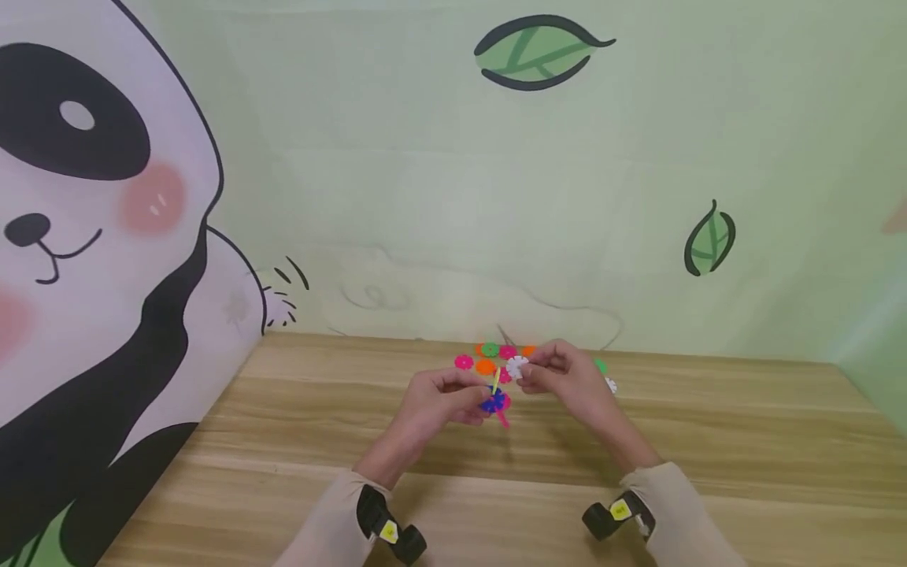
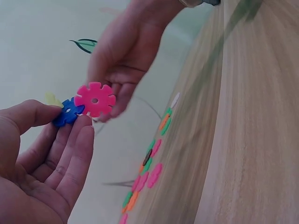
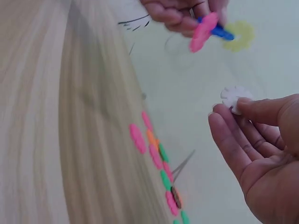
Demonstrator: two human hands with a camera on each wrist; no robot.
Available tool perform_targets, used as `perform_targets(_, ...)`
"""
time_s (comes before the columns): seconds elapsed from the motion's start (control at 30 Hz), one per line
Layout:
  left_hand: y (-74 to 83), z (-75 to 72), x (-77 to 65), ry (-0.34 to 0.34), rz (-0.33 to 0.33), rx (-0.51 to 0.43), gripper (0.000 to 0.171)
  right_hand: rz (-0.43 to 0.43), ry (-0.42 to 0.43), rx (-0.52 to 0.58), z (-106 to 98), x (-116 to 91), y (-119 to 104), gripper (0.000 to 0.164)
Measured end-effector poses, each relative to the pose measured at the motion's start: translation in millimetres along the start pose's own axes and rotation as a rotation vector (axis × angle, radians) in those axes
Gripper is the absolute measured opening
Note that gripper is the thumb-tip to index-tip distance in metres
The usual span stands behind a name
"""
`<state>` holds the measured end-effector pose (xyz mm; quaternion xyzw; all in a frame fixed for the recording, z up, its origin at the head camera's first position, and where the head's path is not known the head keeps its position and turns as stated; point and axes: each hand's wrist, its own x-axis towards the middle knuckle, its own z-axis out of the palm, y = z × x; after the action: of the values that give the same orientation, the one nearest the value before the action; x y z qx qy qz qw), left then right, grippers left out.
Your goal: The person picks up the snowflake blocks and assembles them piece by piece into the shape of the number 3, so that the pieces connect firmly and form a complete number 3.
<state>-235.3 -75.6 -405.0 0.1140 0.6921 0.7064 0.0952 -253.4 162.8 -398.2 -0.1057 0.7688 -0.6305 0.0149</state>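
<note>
My left hand (image 1: 446, 399) pinches a blue notched disc (image 2: 68, 112) between thumb and fingers. A pink notched disc (image 2: 95, 100) and a yellow notched disc (image 3: 239, 36) are joined to the blue one, at an angle to it. To the right, my right hand (image 1: 567, 382) holds a white notched disc (image 3: 235, 98) between thumb and fingertips. In the head view the white disc is close to the yellow one but apart from it. Both hands are raised above the wooden table (image 1: 319, 441).
Several loose notched discs in pink, orange, green and brown lie near the table's back edge, among them a pink disc (image 1: 464, 361) and an orange disc (image 1: 485, 367). A green disc (image 1: 601, 366) and a white disc (image 1: 612, 385) lie beyond the right hand. Behind stands a printed backdrop (image 1: 425, 197).
</note>
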Motion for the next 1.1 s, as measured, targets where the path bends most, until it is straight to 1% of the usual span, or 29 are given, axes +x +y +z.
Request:
perform_targets(0.2,-1.7,0.8,0.6,-0.002,0.016,0.009,0.02,-0.044,0.022,0.06,1,-4,-9,0.025)
perform_targets(0.33,-2.0,1.7,0.2,-0.001,0.015,0.018,0.02,-0.086,0.034,0.063,2,-6,-12,0.025)
perform_targets(0.5,-1.8,2.7,-0.1,0.016,0.002,0.058,0.02,-0.105,0.044,0.041,2,-7,-14,0.024)
perform_targets(0.77,-0.8,4.0,-0.1,-0.003,0.012,0.051,0.021,-0.123,0.053,-0.02,1,-8,-14,0.021)
perform_targets(0.93,-0.2,4.4,-0.7,-0.005,0.006,0.049,0.02,-0.14,0.04,-0.024,2,-8,-16,0.018)
perform_targets(1.03,-0.3,4.9,-1.1,-0.002,0.021,0.072,0.019,-0.139,0.03,-0.041,3,-9,-17,0.018)
perform_targets(1.1,-0.4,5.4,-1.2,-0.004,0.043,0.109,0.018,-0.134,0.021,-0.066,3,-10,-17,0.017)
